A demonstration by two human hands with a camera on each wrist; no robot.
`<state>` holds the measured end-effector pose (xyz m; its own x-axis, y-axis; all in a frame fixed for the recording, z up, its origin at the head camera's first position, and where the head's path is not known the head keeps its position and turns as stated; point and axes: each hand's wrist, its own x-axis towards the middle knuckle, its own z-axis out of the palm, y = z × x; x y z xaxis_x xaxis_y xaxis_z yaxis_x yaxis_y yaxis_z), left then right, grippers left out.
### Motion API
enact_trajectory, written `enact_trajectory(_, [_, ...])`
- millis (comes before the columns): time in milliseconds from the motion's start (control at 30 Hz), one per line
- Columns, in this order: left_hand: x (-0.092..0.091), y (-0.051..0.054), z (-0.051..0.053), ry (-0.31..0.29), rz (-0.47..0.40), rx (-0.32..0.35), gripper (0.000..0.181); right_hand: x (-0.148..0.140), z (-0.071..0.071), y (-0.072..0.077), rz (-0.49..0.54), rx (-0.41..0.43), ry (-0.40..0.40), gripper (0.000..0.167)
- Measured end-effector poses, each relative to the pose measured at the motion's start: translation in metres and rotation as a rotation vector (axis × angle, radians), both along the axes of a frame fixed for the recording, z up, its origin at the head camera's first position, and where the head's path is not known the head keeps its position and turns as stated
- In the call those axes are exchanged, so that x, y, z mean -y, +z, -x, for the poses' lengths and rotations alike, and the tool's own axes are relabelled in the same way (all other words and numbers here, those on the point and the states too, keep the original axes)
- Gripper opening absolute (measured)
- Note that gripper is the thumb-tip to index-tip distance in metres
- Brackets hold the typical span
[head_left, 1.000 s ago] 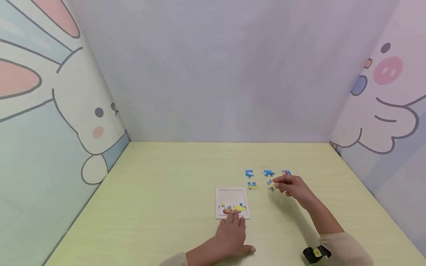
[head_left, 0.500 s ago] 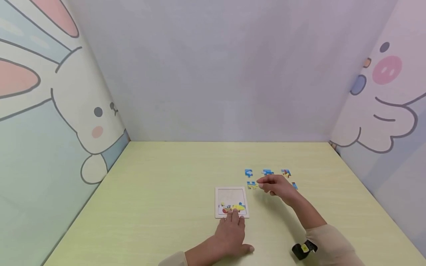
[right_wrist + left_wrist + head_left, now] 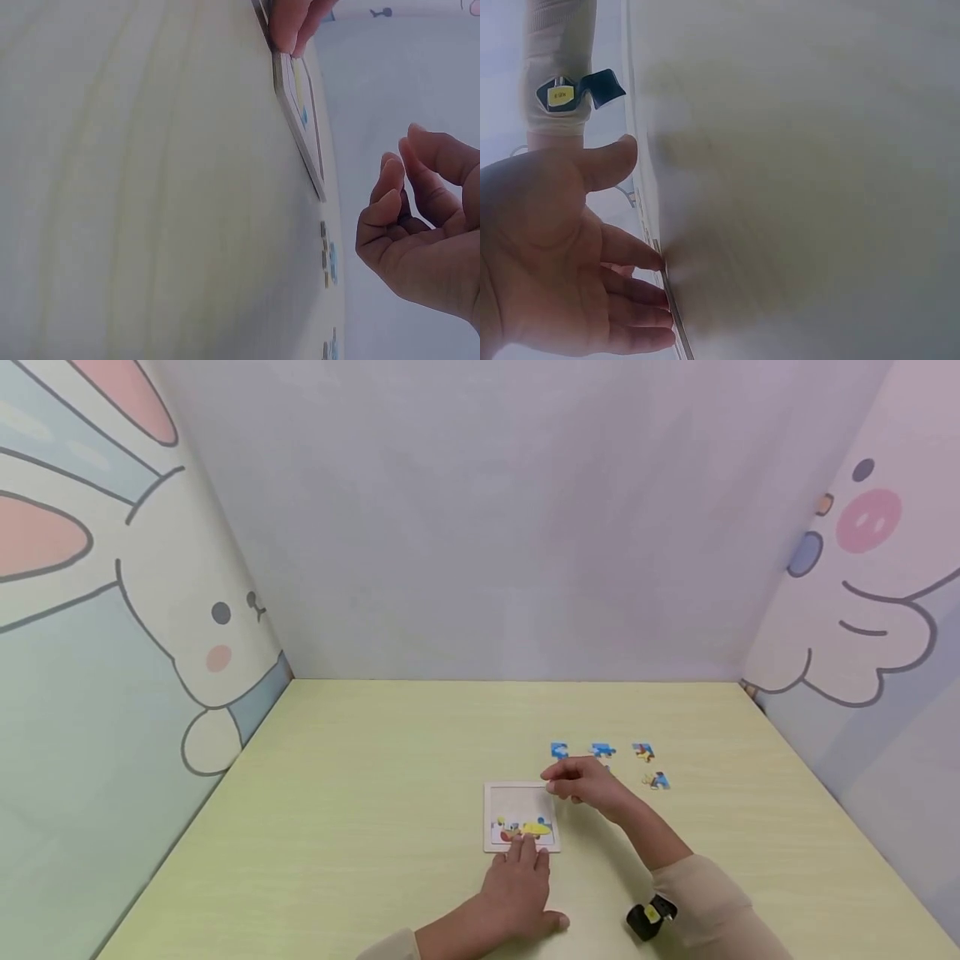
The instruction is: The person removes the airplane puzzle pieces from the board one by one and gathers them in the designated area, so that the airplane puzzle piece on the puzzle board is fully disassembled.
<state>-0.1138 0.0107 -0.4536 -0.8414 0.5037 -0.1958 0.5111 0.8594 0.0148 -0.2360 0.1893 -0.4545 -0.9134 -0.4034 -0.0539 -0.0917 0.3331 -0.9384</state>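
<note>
Wall [image 3: 480,527]: one, plain grey, at the back of the desk [image 3: 375,768], which is pale yellow. Left hand [image 3: 517,893]: fingers extended, tips on the near edge of the puzzle tray [image 3: 517,802]. Right hand [image 3: 588,785]: raised by the tray's far right corner, fingers bent, thumb close to forefinger; whether they grip anything, cannot tell. Puzzle tray: flat on desk, fitted pieces [image 3: 537,829] along near side. Loose pieces [image 3: 643,751]: five visible, beyond and right of tray, one partly covered by the right hand.
</note>
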Motion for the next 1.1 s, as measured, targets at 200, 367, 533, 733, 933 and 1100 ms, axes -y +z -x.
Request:
enact_trajectory(200, [0.000, -0.002, -0.001, -0.002, 0.011, -0.038, 0.082, 0.015, 0.004, -0.004, 0.003, 0.002, 0.078, 0.025])
enact_trajectory(367, [0.000, -0.003, 0.000, 0.001, -0.007, -0.025, 0.082, 0.025, 0.007, -0.006, -0.012, 0.002, 0.134, 0.022])
enact_trajectory(533, [0.001, -0.002, 0.000, 0.005, -0.012, -0.004, 0.082, 0.038, 0.009, -0.008, -0.041, -0.029, 0.211, 0.021])
enact_trajectory(733, [0.002, 0.000, 0.001, 0.009, -0.005, 0.019, 0.082, 0.053, 0.012, -0.010, -0.118, -0.079, 0.309, 0.017])
enact_trajectory(933, [0.003, 0.003, 0.002, 0.004, -0.009, 0.010, 0.081, 0.063, 0.017, -0.013, -0.226, -0.124, 0.354, 0.013])
enact_trajectory(1100, [0.004, 0.003, 0.001, 0.000, -0.004, -0.001, 0.081, 0.067, 0.021, -0.016, -0.281, -0.164, 0.418, 0.009])
